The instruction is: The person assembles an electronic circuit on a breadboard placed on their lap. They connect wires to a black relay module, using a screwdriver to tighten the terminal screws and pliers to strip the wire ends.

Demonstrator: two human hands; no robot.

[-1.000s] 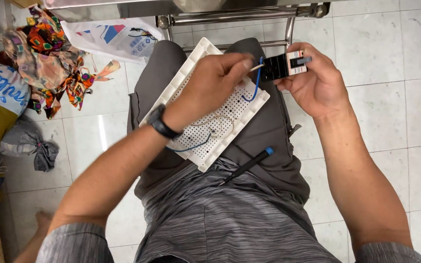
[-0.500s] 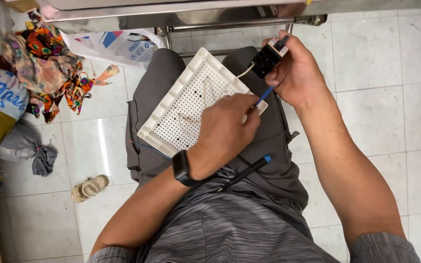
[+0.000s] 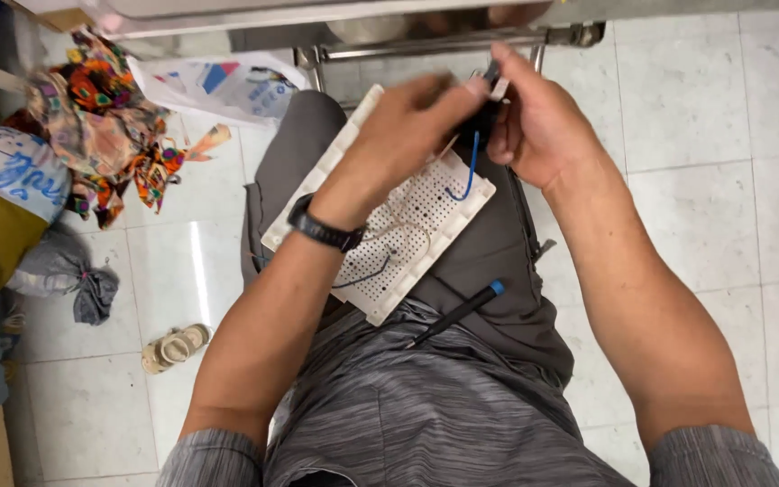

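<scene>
The person's lap (image 3: 498,243) carries a white perforated board (image 3: 407,234) across the thighs and a black pen with a blue tip (image 3: 457,313) lying just beside the board's near edge.

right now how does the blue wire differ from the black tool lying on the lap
The blue wire is thin and curved, hanging from the small black part pinched between the left hand and right hand down to the white perforated board. The black tool is thicker, straight and rigid, lying untouched on the lap beside the board's near edge. The wire is blue all along; the tool is black with only a blue tip. Both are slender and carry blue.
</scene>
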